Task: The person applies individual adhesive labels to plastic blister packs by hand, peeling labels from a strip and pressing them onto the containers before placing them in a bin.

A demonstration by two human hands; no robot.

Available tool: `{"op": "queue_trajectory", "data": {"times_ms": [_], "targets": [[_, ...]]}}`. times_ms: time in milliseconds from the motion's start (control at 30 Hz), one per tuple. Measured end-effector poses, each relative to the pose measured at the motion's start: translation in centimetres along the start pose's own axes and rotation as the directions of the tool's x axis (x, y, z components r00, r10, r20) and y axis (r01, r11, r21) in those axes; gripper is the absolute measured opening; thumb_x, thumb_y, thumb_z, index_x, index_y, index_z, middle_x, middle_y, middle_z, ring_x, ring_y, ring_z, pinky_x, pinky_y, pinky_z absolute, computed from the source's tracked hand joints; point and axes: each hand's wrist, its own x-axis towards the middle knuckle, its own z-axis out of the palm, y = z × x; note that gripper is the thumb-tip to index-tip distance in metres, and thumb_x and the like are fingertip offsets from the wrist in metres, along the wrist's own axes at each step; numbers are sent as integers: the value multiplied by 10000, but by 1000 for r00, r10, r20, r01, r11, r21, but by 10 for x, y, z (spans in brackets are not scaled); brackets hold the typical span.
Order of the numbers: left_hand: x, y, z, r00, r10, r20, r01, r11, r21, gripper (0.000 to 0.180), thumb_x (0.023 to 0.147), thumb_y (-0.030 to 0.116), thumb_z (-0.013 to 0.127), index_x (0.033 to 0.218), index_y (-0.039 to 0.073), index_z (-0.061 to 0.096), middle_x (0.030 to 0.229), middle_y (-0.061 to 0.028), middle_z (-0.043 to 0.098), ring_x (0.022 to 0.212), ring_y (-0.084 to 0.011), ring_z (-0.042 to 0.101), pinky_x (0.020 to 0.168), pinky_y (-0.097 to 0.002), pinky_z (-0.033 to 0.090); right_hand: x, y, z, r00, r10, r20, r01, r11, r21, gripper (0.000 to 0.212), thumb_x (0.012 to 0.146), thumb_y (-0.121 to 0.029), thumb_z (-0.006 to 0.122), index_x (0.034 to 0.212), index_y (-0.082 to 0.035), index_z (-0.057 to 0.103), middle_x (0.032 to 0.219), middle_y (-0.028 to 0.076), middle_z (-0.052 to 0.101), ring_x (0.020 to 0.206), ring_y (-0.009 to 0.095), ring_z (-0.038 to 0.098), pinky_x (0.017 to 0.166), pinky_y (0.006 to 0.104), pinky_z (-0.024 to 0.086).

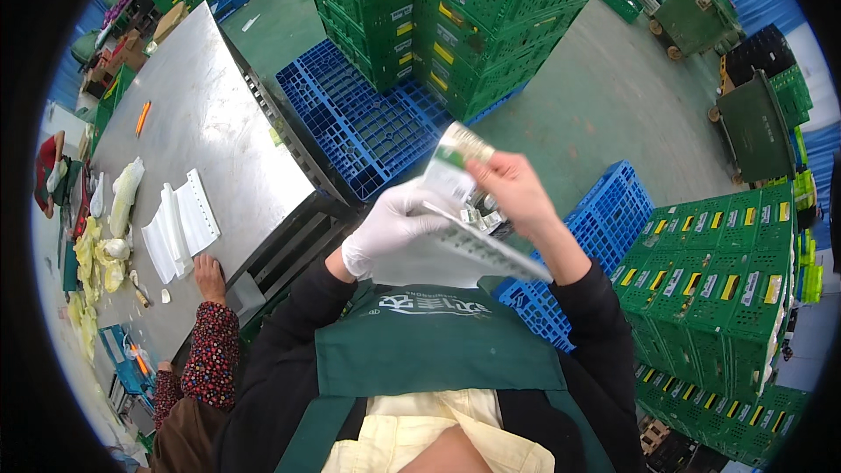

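Observation:
In front of my apron, my left hand, in a white glove, grips a pale printed sheet by its edge. My bare right hand is closed, thumb against fingers, on a small printed paper slip that sticks up beyond its fingertips. Between the two hands are white and green printed pieces, partly blurred. Some small crumpled white and dark bits show under my right fingers; their kind is unclear.
On my left stands a metal table with an orange pen, white papers and crumpled gloves. Another person's hand rests at its edge. Stacked green crates stand ahead on blue pallets; more crates rise right.

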Motion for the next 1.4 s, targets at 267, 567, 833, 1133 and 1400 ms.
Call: {"op": "queue_trajectory", "data": {"times_ms": [267,567,833,1133,1400], "targets": [[-13,-22,7,992,5,-127,-9,999,-31,196,783,-19,611,975,7,639,991,-49,620,900,-120,586,807,-256,464,-13,-2,9,986,-88,-139,76,993,-89,238,811,-188,670,707,-5,561,601,-21,533,569,32,434,499,216,346],[-10,-17,7,968,249,-34,-234,942,242,149,767,5,644,915,22,648,967,-64,620,884,-147,590,793,-267,463,-9,6,15,999,17,-27,-17,1000,3,243,835,-203,645,768,30,629,648,-27,564,575,42,456,528,221,382],[-18,-29,5,994,51,-92,-52,999,-6,158,785,-33,608,936,8,632,1011,-55,617,942,-135,580,835,-258,459,-10,-1,-8,937,-86,-340,50,992,-112,143,803,-125,660,745,-9,600,606,-39,537,547,14,419,493,185,334],[-13,-16,9,985,155,-78,-145,982,121,159,761,-3,639,914,38,646,1021,-70,619,954,-165,579,823,-272,454,-10,11,10,985,-30,-172,-8,976,-216,215,797,-176,686,783,22,603,656,-7,567,601,42,466,518,230,394],[-21,-21,7,991,-135,-4,135,989,-58,139,794,17,627,933,19,639,917,-25,616,875,-95,572,751,-234,469,2,9,-22,851,-182,-492,103,978,-184,81,845,-75,597,852,-1,567,684,-20,552,625,37,475,563,179,390]]}}
